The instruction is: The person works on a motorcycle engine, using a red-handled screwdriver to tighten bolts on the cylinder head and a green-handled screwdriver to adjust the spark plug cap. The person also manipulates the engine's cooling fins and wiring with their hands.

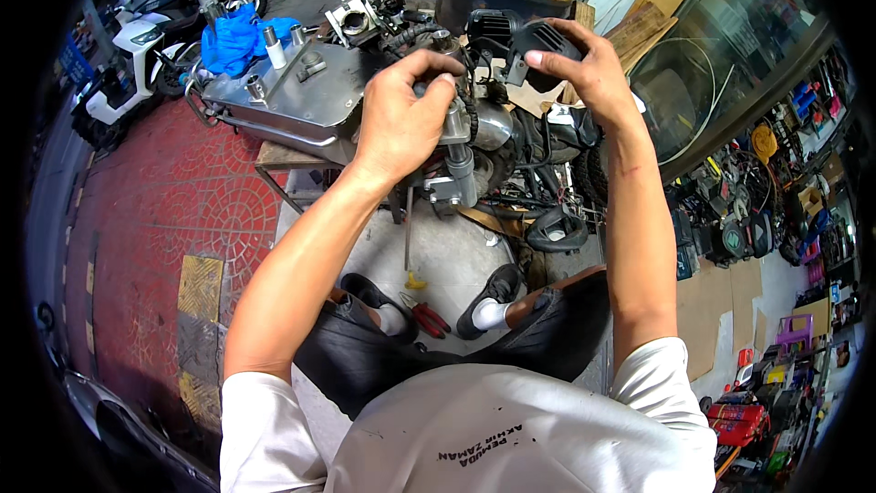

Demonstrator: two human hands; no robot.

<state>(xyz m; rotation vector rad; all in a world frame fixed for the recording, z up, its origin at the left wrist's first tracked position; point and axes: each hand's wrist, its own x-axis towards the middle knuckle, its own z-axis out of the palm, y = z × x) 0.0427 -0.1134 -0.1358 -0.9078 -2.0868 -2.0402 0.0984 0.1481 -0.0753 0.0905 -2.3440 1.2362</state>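
The right hand pinches a black finned part; the left hand curls over metal machinery, but I cannot tell whether it pinches anything.

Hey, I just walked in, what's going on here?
A person is working bare-handed among metal machine parts. The right hand grips a black slotted part. The left hand is curled near a grey metal tube assembly; whether it holds something small can't be told. A blue plastic bag rests on a metal case, and red-handled pliers lie on the floor.
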